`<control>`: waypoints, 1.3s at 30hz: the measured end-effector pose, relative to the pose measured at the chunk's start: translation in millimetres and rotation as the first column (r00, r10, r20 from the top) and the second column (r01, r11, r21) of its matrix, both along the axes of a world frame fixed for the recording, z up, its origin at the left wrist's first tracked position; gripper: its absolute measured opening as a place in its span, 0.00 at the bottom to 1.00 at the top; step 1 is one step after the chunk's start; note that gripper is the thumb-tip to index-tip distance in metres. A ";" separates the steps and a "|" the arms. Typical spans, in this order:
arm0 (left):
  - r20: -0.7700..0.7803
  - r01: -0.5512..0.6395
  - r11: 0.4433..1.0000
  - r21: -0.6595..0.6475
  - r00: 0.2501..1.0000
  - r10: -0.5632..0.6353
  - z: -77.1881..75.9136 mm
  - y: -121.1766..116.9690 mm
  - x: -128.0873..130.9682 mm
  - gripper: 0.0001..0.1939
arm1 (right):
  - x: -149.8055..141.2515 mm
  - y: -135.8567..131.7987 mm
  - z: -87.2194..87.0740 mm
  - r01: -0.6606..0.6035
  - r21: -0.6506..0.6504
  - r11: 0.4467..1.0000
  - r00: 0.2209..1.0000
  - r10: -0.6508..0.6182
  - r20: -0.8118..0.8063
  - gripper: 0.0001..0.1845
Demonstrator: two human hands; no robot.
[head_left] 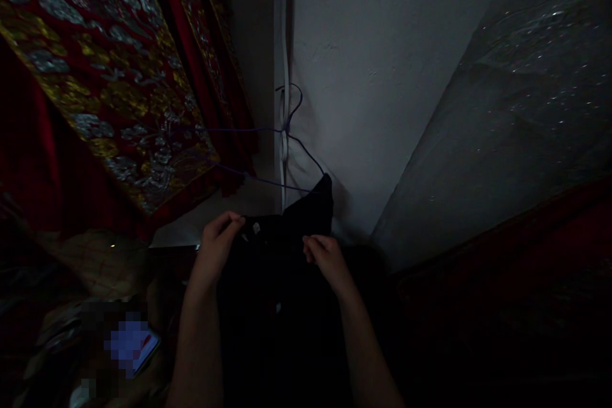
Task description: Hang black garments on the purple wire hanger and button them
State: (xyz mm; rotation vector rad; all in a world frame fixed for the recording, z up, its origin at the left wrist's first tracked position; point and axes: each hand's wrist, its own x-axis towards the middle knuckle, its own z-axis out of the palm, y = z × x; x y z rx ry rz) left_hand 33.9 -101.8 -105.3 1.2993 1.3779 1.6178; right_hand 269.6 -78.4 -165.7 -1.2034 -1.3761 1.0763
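Cloth (308, 210), very dark, hangs below a thin hanger (285, 131), one corner caught over the hanger's right end; the hook sits at a pale cord (285, 44) running down the wall (358, 108), which seems to take the weight and spare the hands; the left hand (218, 237) is closed to a pinch, thumb against fingers, on the cloth's upper edge just beside a small pale tag (257, 227), probably to keep that side raised, since the hanger's left end is bare; the right hand (325, 252) has its fingers curled in before the cloth, below the caught corner; whether it grips a fold, I cannot tell in the dark; an embroidered red drape (138, 70) hangs behind the hanger's left end.
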 end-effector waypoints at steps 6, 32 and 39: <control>-0.011 0.130 0.989 0.074 0.992 -0.129 2.8 -2.2 40.8 0.12 | -20.5 -20.8 14.6 -0.271 0.175 0.947 0.962 0.270 0.029 0.24; -0.594 0.582 0.782 -0.221 0.556 -0.582 -73.4 26.3 19.8 0.13 | -12.5 131.7 61.0 -0.031 0.379 0.925 0.987 -0.031 0.155 0.23; 0.141 0.645 0.763 -0.034 0.759 -0.635 -106.2 41.3 65.5 0.21 | 23.0 102.7 76.3 -0.020 0.295 0.955 0.990 -0.021 0.136 0.24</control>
